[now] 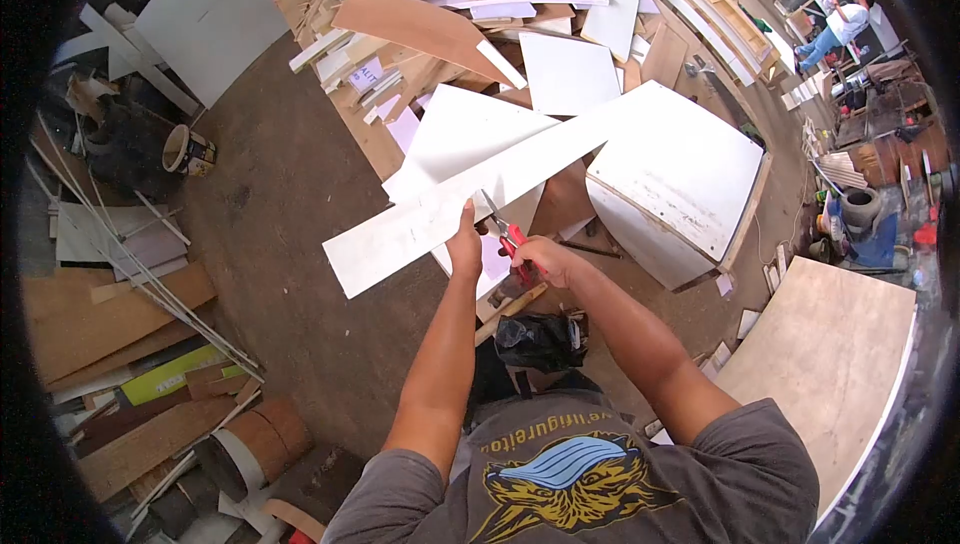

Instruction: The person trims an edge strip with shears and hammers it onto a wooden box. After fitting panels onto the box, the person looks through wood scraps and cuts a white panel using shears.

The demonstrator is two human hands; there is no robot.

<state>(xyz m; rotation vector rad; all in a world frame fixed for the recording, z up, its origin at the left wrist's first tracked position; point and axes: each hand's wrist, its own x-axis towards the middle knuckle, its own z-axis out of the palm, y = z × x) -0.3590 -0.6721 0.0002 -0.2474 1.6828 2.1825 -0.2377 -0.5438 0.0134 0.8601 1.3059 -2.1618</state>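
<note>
A long white strip [400, 234] lies diagonally across the view, over other white boards. My left hand [464, 244] is closed on its near edge, thumb on top and the other fingers hidden beneath. In my right hand [550, 262] are red-handled shears [513, 238], gripped around the handles. Their metal blades point up and left and meet the strip's near edge, just right of my left thumb. Whether the blades are apart is too small to tell.
A white box-like cabinet [680, 169] stands to the right. Ahead is a heap of wood offcuts [430, 44]. A bucket [188, 151] and stacked boards [120, 319] are at left. A plywood panel [815, 364] leans at lower right. Another person [848, 22] is far off.
</note>
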